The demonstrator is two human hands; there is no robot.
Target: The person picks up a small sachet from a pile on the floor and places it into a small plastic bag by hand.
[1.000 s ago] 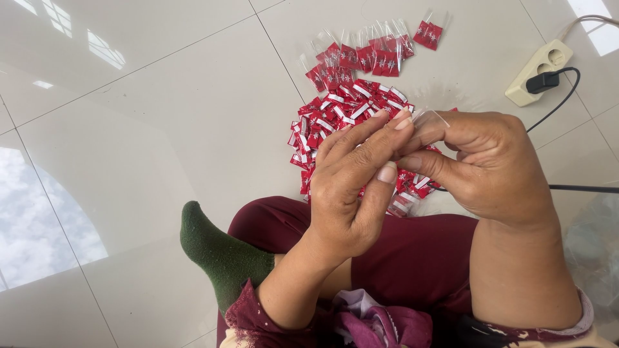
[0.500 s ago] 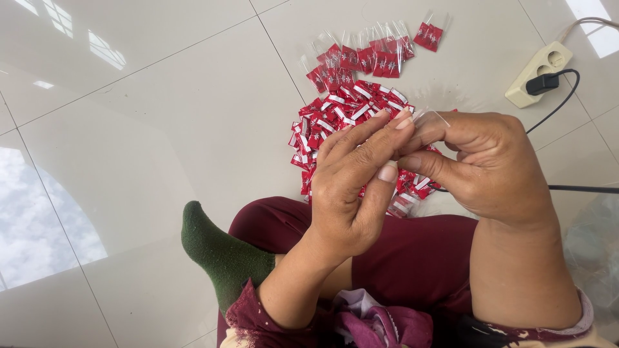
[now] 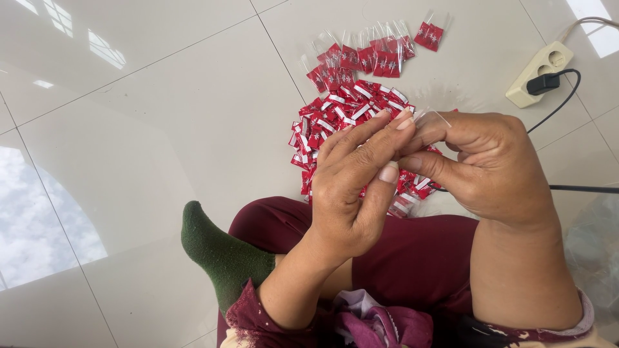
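My left hand [image 3: 358, 187] and my right hand [image 3: 487, 167] meet above my lap, fingertips pinched together on a small clear plastic sleeve [image 3: 433, 120]. Its clear edge sticks up between the fingers; what is inside is hidden. Just beyond the hands, a pile of small red and white packets [image 3: 335, 116] lies on the white tiled floor. Behind it, a row of red packets in clear sleeves [image 3: 361, 59] is laid out.
I sit on the floor in maroon trousers [image 3: 412, 258] with a green sock [image 3: 216, 248] at the left. A white power strip [image 3: 540, 74] with a black plug and cable lies at the upper right. Crumpled clear plastic [image 3: 596, 251] sits at the right edge.
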